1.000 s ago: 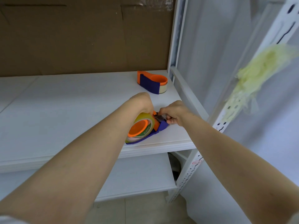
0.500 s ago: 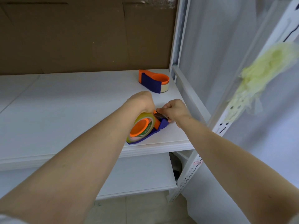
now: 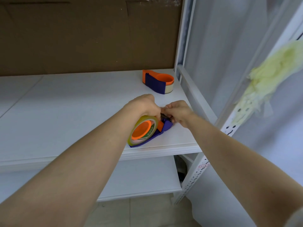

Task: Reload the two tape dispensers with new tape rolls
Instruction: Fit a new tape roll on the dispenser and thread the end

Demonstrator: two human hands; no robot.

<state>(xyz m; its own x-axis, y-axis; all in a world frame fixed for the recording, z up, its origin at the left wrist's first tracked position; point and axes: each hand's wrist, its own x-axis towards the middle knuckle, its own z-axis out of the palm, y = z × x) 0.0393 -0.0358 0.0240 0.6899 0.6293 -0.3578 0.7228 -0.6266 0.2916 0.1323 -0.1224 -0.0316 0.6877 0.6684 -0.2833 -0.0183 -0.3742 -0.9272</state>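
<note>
farther back on shelf (image 3: 65,108), second dispenser (image 3: 155,83)

Not much readable here tbh. The tape roll (image 3: 144,118) sitting in the near tape dispenser (image 3: 167,126) is showing a green label ring (image 3: 152,129) w/ tiny white lettering running round the core, but it's coming out way too small and blurry, so I'm not getting a brand or even one word off it. There's also a little white sticker (image 3: 203,165) w/ a red outline sitting on the perforated shelf upright (image 3: 193,177), lower right. Something's printed on it, but I'm not making that out either. Nothing else is carrying legible txt.
</note>
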